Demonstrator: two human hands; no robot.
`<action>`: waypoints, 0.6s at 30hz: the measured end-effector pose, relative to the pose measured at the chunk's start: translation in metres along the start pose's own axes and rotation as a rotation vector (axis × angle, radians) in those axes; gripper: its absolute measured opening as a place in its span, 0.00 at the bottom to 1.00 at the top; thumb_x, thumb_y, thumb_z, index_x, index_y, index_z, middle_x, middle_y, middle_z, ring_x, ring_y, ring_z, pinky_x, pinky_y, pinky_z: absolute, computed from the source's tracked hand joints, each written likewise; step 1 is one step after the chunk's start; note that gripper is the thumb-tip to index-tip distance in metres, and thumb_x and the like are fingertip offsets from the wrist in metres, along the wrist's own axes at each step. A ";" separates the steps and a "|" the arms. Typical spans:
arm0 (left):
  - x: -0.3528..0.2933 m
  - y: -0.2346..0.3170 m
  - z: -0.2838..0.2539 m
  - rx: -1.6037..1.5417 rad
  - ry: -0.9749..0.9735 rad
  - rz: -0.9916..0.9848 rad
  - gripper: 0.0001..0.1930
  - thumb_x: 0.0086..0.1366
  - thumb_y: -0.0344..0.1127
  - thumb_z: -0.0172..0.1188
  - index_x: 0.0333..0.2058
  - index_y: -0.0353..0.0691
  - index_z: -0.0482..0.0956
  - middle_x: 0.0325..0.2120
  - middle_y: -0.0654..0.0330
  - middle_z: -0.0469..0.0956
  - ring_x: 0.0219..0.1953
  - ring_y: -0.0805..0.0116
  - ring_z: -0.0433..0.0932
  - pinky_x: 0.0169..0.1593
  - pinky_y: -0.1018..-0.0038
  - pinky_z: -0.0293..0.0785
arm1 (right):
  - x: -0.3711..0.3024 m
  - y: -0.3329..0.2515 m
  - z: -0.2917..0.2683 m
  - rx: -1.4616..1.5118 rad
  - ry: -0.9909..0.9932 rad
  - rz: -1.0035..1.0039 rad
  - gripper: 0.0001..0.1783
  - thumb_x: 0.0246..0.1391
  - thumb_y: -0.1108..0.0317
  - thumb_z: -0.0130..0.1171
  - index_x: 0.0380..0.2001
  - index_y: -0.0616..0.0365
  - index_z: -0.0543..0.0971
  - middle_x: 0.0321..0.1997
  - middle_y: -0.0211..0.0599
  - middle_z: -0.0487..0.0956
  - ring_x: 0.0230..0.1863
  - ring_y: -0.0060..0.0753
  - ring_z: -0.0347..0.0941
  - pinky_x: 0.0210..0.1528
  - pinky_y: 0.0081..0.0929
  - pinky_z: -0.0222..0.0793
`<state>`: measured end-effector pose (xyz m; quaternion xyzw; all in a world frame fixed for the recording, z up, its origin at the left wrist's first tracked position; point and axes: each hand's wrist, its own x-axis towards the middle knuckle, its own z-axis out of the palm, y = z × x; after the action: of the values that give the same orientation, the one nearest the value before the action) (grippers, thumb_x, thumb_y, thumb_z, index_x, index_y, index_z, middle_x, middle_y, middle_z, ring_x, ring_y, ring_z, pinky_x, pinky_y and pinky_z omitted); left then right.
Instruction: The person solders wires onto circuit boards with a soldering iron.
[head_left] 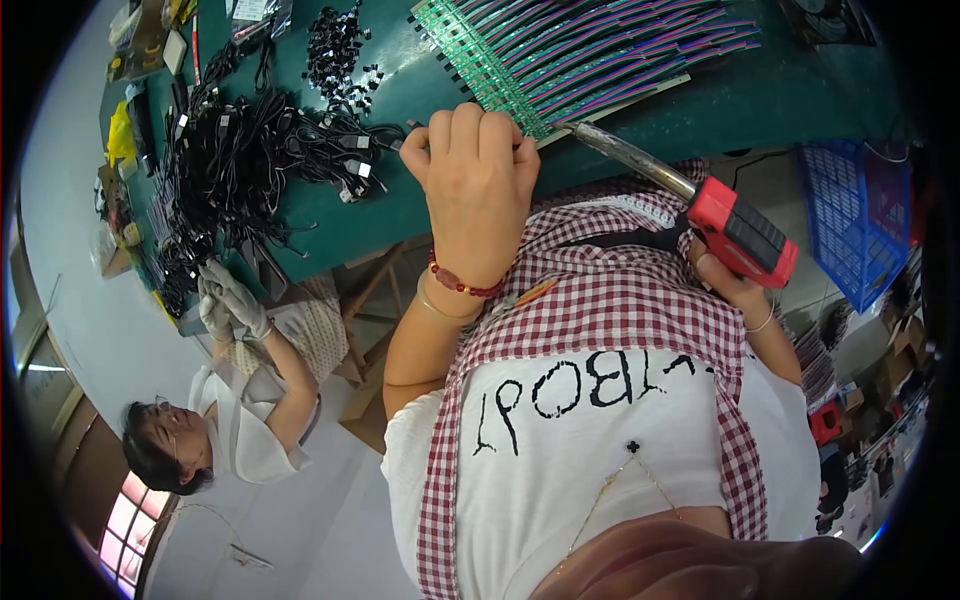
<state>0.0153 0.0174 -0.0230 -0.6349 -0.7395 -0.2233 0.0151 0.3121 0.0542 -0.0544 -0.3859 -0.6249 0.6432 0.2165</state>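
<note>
My right hand (728, 284) grips a soldering iron (745, 232) with a red and black handle and a long metal barrel. Its tip reaches the near corner of a green circuit board panel (500, 80), from which rows of multicoloured ribbon wires (620, 50) run off to the right. Just left of that tip, my left hand (468, 155) is closed at the panel's near edge, back of the hand up. Its fingertips are curled out of sight, so what they pinch is hidden. Small black connectors line the panel's left edge.
A large heap of black cables (235, 165) covers the left of the green table (400, 215). Small black parts (338, 55) lie in a pile behind it. A co-worker's gloved hands (232, 300) are at the table's left end. A blue basket (858, 215) stands at right.
</note>
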 end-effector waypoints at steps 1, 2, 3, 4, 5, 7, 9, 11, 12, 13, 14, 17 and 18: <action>0.000 0.000 0.000 0.003 -0.003 -0.001 0.12 0.47 0.29 0.64 0.24 0.42 0.67 0.23 0.63 0.65 0.31 0.63 0.66 0.42 0.67 0.57 | 0.000 0.000 0.000 0.002 0.003 -0.001 0.14 0.42 0.77 0.62 0.36 0.62 0.77 0.30 0.34 0.78 0.31 0.26 0.74 0.35 0.25 0.70; 0.000 0.001 0.000 0.006 -0.007 -0.003 0.12 0.47 0.29 0.64 0.24 0.42 0.67 0.23 0.63 0.65 0.31 0.63 0.66 0.42 0.67 0.57 | 0.001 0.000 0.000 0.040 0.004 0.006 0.14 0.42 0.77 0.62 0.36 0.63 0.77 0.30 0.34 0.78 0.31 0.26 0.74 0.35 0.24 0.70; 0.001 0.002 0.000 0.006 -0.007 0.000 0.12 0.47 0.29 0.64 0.24 0.42 0.67 0.23 0.63 0.65 0.31 0.63 0.66 0.42 0.67 0.57 | 0.001 0.001 0.000 0.078 0.005 0.013 0.14 0.42 0.77 0.62 0.36 0.63 0.77 0.30 0.34 0.77 0.31 0.25 0.74 0.35 0.24 0.70; 0.001 0.002 0.000 0.012 -0.006 0.002 0.12 0.47 0.29 0.64 0.24 0.42 0.67 0.23 0.63 0.65 0.31 0.63 0.66 0.42 0.67 0.57 | 0.001 0.001 0.000 0.079 0.006 0.013 0.14 0.42 0.77 0.62 0.36 0.63 0.77 0.30 0.34 0.77 0.31 0.25 0.74 0.35 0.24 0.70; 0.001 0.002 0.000 0.017 -0.005 0.004 0.12 0.47 0.29 0.64 0.24 0.42 0.67 0.23 0.63 0.65 0.31 0.63 0.66 0.42 0.67 0.57 | 0.001 0.002 0.000 0.076 0.005 -0.001 0.14 0.42 0.77 0.62 0.36 0.63 0.77 0.30 0.33 0.77 0.31 0.25 0.74 0.36 0.24 0.70; 0.001 0.002 -0.001 0.027 -0.009 0.004 0.11 0.47 0.29 0.64 0.24 0.43 0.68 0.23 0.63 0.65 0.31 0.63 0.66 0.42 0.67 0.57 | 0.002 0.003 0.000 0.074 0.004 -0.015 0.14 0.42 0.77 0.62 0.36 0.63 0.77 0.30 0.33 0.77 0.31 0.25 0.74 0.36 0.24 0.70; 0.001 0.002 -0.002 0.038 -0.012 0.002 0.11 0.47 0.30 0.64 0.25 0.43 0.68 0.23 0.63 0.66 0.31 0.63 0.66 0.42 0.67 0.57 | 0.002 0.002 0.000 0.101 -0.011 -0.005 0.15 0.43 0.78 0.62 0.38 0.63 0.77 0.31 0.33 0.77 0.32 0.24 0.74 0.36 0.24 0.70; 0.001 0.000 -0.006 0.015 -0.041 -0.021 0.10 0.48 0.30 0.64 0.26 0.43 0.70 0.23 0.64 0.66 0.30 0.65 0.66 0.42 0.67 0.57 | 0.002 0.005 -0.002 0.102 -0.049 -0.006 0.20 0.46 0.76 0.59 0.45 0.67 0.71 0.26 0.32 0.74 0.27 0.22 0.68 0.31 0.22 0.64; -0.001 -0.001 -0.009 0.016 -0.040 -0.025 0.10 0.48 0.30 0.64 0.26 0.43 0.70 0.23 0.64 0.66 0.30 0.65 0.66 0.42 0.67 0.57 | 0.001 0.007 -0.003 0.104 -0.085 -0.007 0.25 0.49 0.74 0.56 0.52 0.70 0.66 0.22 0.32 0.70 0.21 0.20 0.63 0.26 0.19 0.58; -0.003 -0.003 -0.011 -0.006 -0.091 -0.055 0.09 0.48 0.31 0.64 0.26 0.43 0.70 0.24 0.64 0.66 0.31 0.64 0.67 0.43 0.65 0.57 | 0.001 0.007 -0.002 0.102 -0.092 -0.008 0.25 0.49 0.74 0.56 0.52 0.70 0.66 0.22 0.32 0.70 0.21 0.20 0.63 0.26 0.19 0.58; -0.004 -0.004 -0.012 -0.029 -0.141 -0.085 0.09 0.48 0.31 0.63 0.26 0.43 0.71 0.25 0.63 0.67 0.32 0.63 0.68 0.44 0.63 0.57 | -0.001 0.007 -0.002 0.132 -0.063 0.011 0.26 0.49 0.75 0.56 0.52 0.70 0.66 0.23 0.32 0.70 0.22 0.20 0.63 0.26 0.20 0.58; -0.004 -0.005 -0.011 -0.019 -0.096 -0.098 0.07 0.49 0.32 0.64 0.25 0.44 0.73 0.21 0.66 0.65 0.29 0.68 0.67 0.41 0.69 0.56 | -0.002 0.008 -0.001 0.184 -0.021 0.044 0.26 0.48 0.75 0.57 0.52 0.71 0.67 0.24 0.33 0.71 0.24 0.21 0.64 0.28 0.20 0.59; -0.004 -0.004 -0.011 -0.020 -0.093 -0.105 0.07 0.49 0.32 0.64 0.25 0.44 0.73 0.21 0.66 0.65 0.29 0.68 0.67 0.41 0.69 0.56 | -0.002 0.008 -0.001 0.210 -0.002 0.058 0.26 0.48 0.75 0.57 0.51 0.71 0.67 0.25 0.33 0.71 0.25 0.21 0.65 0.29 0.20 0.59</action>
<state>0.0091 0.0098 -0.0159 -0.6050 -0.7694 -0.2015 -0.0372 0.3152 0.0523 -0.0618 -0.3784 -0.5429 0.7114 0.2367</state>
